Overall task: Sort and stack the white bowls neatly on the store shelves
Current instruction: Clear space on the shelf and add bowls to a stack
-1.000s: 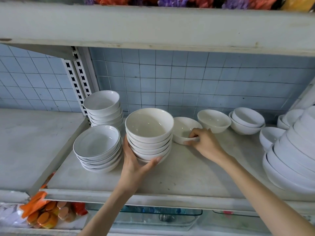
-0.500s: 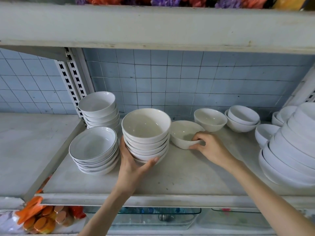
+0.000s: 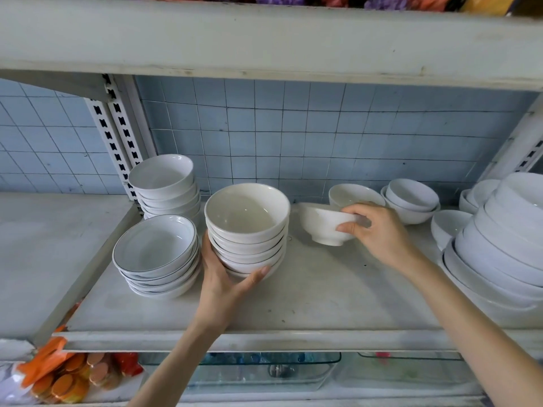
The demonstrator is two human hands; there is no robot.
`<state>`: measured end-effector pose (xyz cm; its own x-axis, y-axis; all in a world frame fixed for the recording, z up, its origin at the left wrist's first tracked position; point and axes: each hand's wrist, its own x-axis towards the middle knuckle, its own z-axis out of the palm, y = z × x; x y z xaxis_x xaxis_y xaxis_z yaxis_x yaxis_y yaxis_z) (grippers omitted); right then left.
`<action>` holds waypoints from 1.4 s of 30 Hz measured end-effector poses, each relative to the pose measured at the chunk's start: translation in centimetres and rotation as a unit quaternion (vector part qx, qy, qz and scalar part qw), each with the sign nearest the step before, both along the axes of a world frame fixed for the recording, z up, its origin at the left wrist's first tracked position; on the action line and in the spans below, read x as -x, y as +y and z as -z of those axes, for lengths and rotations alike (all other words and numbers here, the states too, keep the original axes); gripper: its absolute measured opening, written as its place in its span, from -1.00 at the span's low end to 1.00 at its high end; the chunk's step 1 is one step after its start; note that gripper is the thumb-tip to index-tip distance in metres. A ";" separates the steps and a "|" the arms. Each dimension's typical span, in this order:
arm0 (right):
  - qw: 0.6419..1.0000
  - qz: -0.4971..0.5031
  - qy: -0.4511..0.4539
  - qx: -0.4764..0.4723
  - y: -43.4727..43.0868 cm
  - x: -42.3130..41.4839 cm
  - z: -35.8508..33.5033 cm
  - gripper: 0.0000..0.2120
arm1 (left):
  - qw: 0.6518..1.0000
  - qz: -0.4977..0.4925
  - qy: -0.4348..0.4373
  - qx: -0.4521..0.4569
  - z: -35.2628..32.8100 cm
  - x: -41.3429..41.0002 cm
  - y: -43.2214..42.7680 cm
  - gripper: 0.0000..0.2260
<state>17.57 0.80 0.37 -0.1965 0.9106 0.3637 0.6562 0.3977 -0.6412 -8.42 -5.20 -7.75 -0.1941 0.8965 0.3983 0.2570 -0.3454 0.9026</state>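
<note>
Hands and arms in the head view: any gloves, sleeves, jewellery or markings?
No gloves or rings seen on the left hand or right hand. The left forearm and right forearm are bare to the frame edge: no sleeve, watch or band.

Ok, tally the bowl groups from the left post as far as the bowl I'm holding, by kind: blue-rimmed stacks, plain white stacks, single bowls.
Blue-rimmed stacks: 1, the front-left stack.
Plain white stacks: 2, the back-left stack and the centre stack held by the left grip.
Single bowls: 2, the held bowl in the right grip and the back bowl behind it.
Total: 5.
</note>
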 end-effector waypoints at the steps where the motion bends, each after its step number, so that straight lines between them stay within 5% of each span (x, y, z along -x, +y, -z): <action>1: 1.000 -0.002 0.006 -0.011 -0.2 0.1 -0.6 -0.84 | 1.000 -0.001 0.000 0.000 0.0 0.0 0.0 -0.01; 16: 0.974 -0.078 0.109 -0.183 -1.6 3.5 -6.7 -0.83 | 1.000 0.000 -0.006 0.001 0.1 0.0 -0.1 -0.03; 22: 0.965 -0.115 0.086 -0.221 -2.2 6.8 -6.8 -0.85 | 1.000 0.004 -0.008 0.002 0.2 0.2 0.1 -0.02; 42: 0.970 -0.173 0.032 -0.168 -1.3 9.7 -2.4 -0.90 | 1.000 -0.009 0.000 0.013 0.3 0.2 0.0 -0.03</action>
